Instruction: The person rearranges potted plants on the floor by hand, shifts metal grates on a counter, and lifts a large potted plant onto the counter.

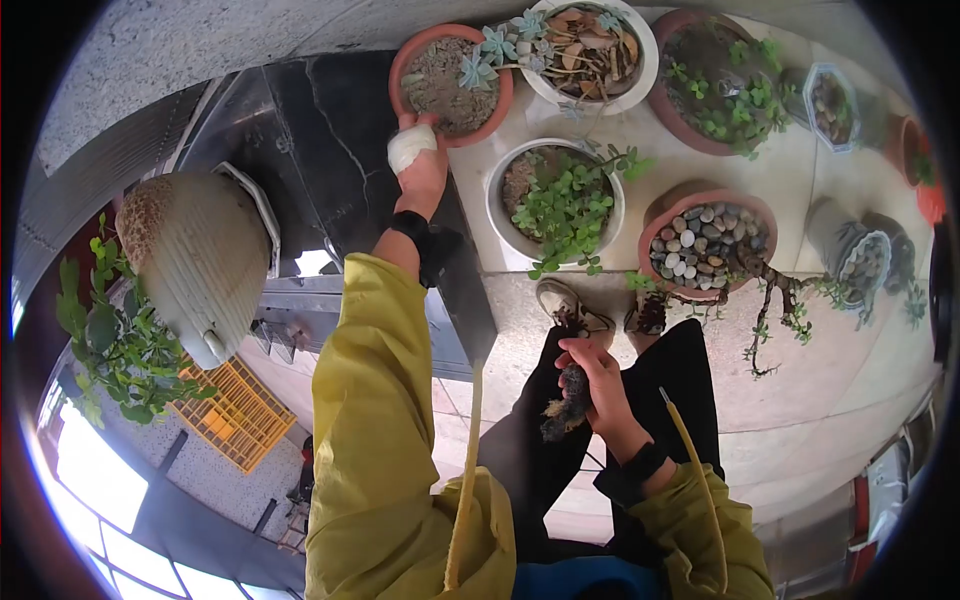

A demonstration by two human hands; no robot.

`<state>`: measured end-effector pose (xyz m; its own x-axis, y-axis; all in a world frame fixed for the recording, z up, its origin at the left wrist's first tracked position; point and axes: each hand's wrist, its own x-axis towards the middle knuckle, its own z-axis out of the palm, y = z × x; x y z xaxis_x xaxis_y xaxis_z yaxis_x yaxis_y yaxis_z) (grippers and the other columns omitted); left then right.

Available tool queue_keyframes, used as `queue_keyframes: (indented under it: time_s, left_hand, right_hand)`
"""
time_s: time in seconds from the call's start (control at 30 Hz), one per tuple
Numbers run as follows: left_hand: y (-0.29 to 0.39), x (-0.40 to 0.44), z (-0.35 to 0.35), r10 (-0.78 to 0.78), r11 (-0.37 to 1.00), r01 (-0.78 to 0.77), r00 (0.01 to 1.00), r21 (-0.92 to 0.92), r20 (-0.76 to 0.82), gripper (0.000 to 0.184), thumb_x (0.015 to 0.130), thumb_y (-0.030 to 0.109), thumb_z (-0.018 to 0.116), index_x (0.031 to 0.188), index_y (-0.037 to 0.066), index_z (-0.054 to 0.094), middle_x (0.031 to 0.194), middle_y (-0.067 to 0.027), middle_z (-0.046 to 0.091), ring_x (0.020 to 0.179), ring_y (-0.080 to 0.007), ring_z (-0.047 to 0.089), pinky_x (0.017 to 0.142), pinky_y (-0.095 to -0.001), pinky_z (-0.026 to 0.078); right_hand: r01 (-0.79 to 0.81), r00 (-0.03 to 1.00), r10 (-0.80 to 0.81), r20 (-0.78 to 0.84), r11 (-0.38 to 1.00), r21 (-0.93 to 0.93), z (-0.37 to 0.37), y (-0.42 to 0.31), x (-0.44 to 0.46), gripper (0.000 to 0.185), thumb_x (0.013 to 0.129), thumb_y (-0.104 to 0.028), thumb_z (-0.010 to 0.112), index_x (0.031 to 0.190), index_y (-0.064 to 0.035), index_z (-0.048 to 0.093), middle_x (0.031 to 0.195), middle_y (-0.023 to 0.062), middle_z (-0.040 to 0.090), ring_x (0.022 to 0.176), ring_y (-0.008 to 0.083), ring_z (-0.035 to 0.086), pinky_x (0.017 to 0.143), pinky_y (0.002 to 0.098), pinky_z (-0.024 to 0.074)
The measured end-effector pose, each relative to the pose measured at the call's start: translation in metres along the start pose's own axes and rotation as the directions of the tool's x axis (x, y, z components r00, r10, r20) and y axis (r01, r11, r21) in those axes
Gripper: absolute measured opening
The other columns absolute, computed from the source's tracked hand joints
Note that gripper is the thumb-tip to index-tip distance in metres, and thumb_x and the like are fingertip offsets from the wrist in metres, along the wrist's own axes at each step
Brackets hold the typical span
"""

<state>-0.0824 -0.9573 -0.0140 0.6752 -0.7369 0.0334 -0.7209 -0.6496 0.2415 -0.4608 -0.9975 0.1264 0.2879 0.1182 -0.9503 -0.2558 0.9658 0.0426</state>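
My left hand (418, 165), with a white wrapping around part of it, reaches to the near rim of a terracotta pot (445, 85) filled with grey soil. Its fingertips are partly hidden at the rim, so what they grip cannot be made out. Low in front of my legs, my right hand (598, 385) is closed around a dark root clump (568, 405) with a dark leafy top. A white pot (555, 205) of green succulents lies between the two hands. Pale rosette succulents (480, 70) hang over the soil pot's right edge.
Right of the white pot is a pot of pebbles (700, 245) with a trailing branch. More potted plants stand at the top and right. A large ribbed pot (195, 260) is at left, above a yellow crate (235, 412). My shoes (575, 305) are below the pots.
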Motion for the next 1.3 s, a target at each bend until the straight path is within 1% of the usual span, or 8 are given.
queue_keyframes:
  time_s: [0.07,0.13,0.37,0.6,0.67,1.2,1.27,1.3]
  left_hand:
    - [-0.002,0.006,0.01,0.021,0.999,-0.024,0.998,0.04,0.065,0.026,0.076,0.004,0.067,0.1,0.01,0.061,0.099,-0.0141,0.056,0.088,-0.0378,0.06,0.074,-0.046,0.049]
    - [-0.004,0.01,0.016,0.009,0.995,-0.023,0.99,0.099,0.139,0.025,0.076,0.006,0.066,0.099,0.011,0.061,0.102,-0.0139,0.055,0.092,-0.0387,0.06,0.078,-0.0474,0.05]
    - [-0.021,0.019,0.029,0.029,0.977,-0.074,0.975,0.201,0.223,0.023,0.075,0.009,0.066,0.098,0.014,0.063,0.101,-0.0123,0.058,0.09,-0.0377,0.061,0.076,-0.0467,0.051]
    - [-0.027,0.021,0.032,0.034,0.978,-0.081,0.971,0.192,0.235,0.02,0.076,0.012,0.066,0.096,0.013,0.064,0.098,-0.0126,0.059,0.088,-0.038,0.062,0.076,-0.0474,0.051]
    - [-0.03,0.021,0.033,0.037,0.979,-0.084,0.968,0.184,0.248,0.02,0.076,0.013,0.066,0.095,0.013,0.064,0.098,-0.0128,0.059,0.088,-0.0385,0.062,0.076,-0.0476,0.051]
    - [-0.038,0.024,0.043,0.074,0.972,-0.127,0.963,0.196,0.258,0.012,0.079,0.015,0.067,0.09,0.011,0.064,0.093,-0.0129,0.061,0.088,-0.0374,0.062,0.076,-0.0481,0.05]
    - [-0.038,0.024,0.043,0.098,0.972,-0.147,0.963,0.181,0.252,0.01,0.079,0.015,0.066,0.088,0.011,0.063,0.093,-0.0131,0.061,0.087,-0.0375,0.062,0.076,-0.0484,0.05]
    - [-0.038,0.024,0.043,0.098,0.973,-0.146,0.963,0.18,0.252,0.01,0.079,0.015,0.066,0.088,0.011,0.063,0.093,-0.0131,0.061,0.087,-0.0375,0.062,0.076,-0.0484,0.05]
  right_hand:
    - [0.008,1.0,-0.008,0.006,0.999,0.034,-0.003,-0.009,-0.003,0.025,0.091,-0.026,0.065,0.107,-0.0059,0.065,0.084,0.0052,0.062,0.063,0.0125,0.06,0.053,0.0238,0.0472]
    - [-0.011,0.999,0.008,0.037,0.997,0.07,-0.003,-0.014,-0.004,0.023,0.091,-0.026,0.068,0.099,-0.0049,0.066,0.082,0.0046,0.063,0.068,0.0101,0.059,0.063,0.0248,0.0507]
    - [-0.019,0.998,0.015,0.058,0.998,0.062,-0.004,-0.015,-0.002,0.024,0.092,-0.025,0.066,0.105,-0.0045,0.066,0.083,0.0031,0.064,0.072,0.0081,0.059,0.064,0.0232,0.0509]
    - [-0.003,0.999,0.001,0.048,0.999,0.049,-0.005,-0.017,0.0,0.025,0.092,-0.025,0.065,0.106,-0.0043,0.065,0.084,0.0029,0.063,0.073,0.0077,0.06,0.065,0.023,0.051]
    - [0.016,0.999,-0.017,0.032,0.999,0.042,-0.005,-0.016,0.001,0.025,0.092,-0.024,0.064,0.107,-0.0045,0.065,0.087,0.0073,0.062,0.064,0.0135,0.06,0.059,0.0249,0.049]
    - [0.031,0.998,-0.033,0.05,0.998,0.047,-0.006,-0.018,0.004,0.024,0.094,-0.024,0.062,0.107,-0.0031,0.064,0.086,0.0061,0.062,0.064,0.0131,0.06,0.056,0.0244,0.0482]
    - [0.013,0.997,-0.017,0.072,0.998,0.058,-0.005,-0.021,0.002,0.025,0.093,-0.023,0.064,0.107,-0.0025,0.064,0.084,0.0046,0.063,0.073,0.0091,0.06,0.065,0.0237,0.0512]
    - [0.013,0.997,-0.017,0.071,0.998,0.058,-0.005,-0.022,0.002,0.025,0.093,-0.023,0.064,0.107,-0.0025,0.064,0.084,0.0046,0.063,0.073,0.0091,0.06,0.065,0.0237,0.0512]
